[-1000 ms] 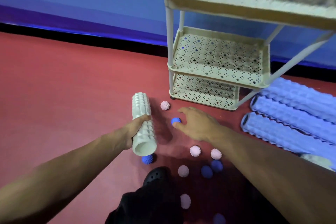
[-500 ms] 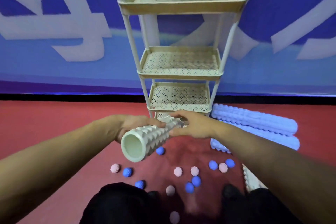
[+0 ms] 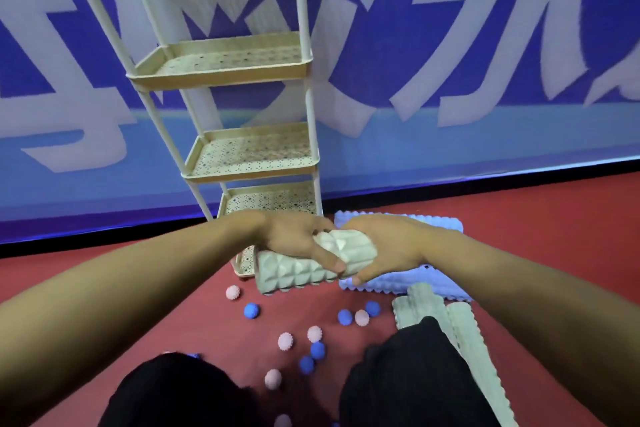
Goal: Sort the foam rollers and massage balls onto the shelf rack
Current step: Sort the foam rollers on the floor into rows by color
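I hold a white ridged foam roller [image 3: 294, 274] level in front of the cream shelf rack [image 3: 221, 74]. My left hand [image 3: 294, 243] grips its middle from above, thumb under the front. My right hand [image 3: 384, 250] wraps round its right end. The rack's tiers stand bare behind my hands, and the lowest tier is partly hidden by them. Several pink massage balls [image 3: 285, 341] and blue massage balls [image 3: 251, 311] lie scattered on the red floor between my knees.
Light blue rollers [image 3: 415, 282] lie on the floor right of the rack. Two white rollers [image 3: 464, 333] lie by my right knee [image 3: 408, 378]. A blue and white wall closes off the back.
The roller has swung from pointing at me to lying level across me. My right hand moved from its far tip to gripping its right end. The view tilted up.
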